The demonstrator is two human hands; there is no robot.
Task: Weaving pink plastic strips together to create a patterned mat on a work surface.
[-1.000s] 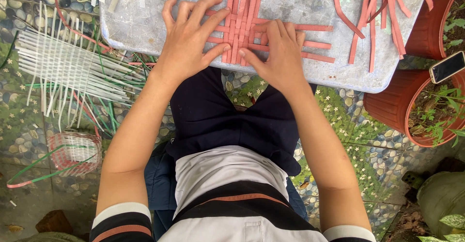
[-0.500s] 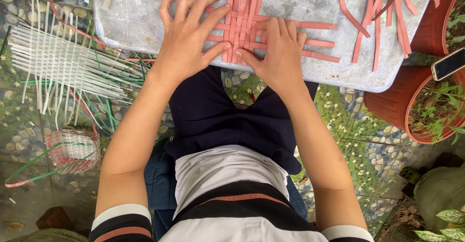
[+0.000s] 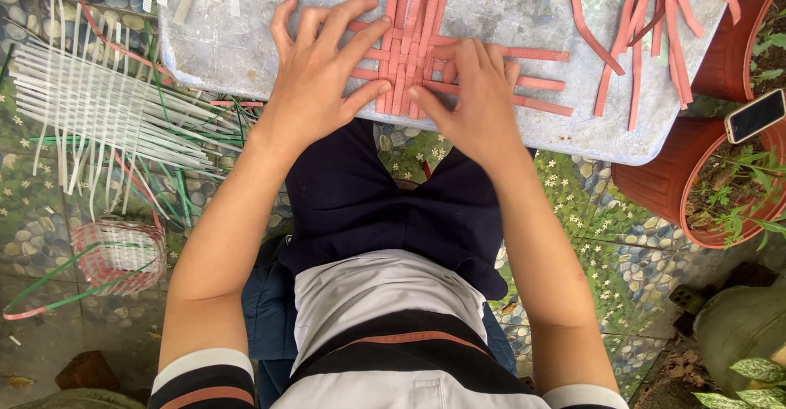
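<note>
Flat on the weave, pressing.
Keep left hand (image 3: 323,77) and right hand (image 3: 475,102) spread open (nothing gripped), pinning pink strips (image 3: 413,49) square on grey board (image 3: 246,49).

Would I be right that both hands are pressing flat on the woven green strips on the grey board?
Not quite: the strips are pink, not green. The head view shows the left hand and right hand pressing on them on the grey board.

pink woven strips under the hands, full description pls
The pink woven strips are flat, narrow bands, plastic-looking, interlaced into a small lattice: several run lengthwise, others cross sideways with loose ends sticking out right. It lies flat on the grey board. The left hand and right hand press on it, fingers spread.
</note>
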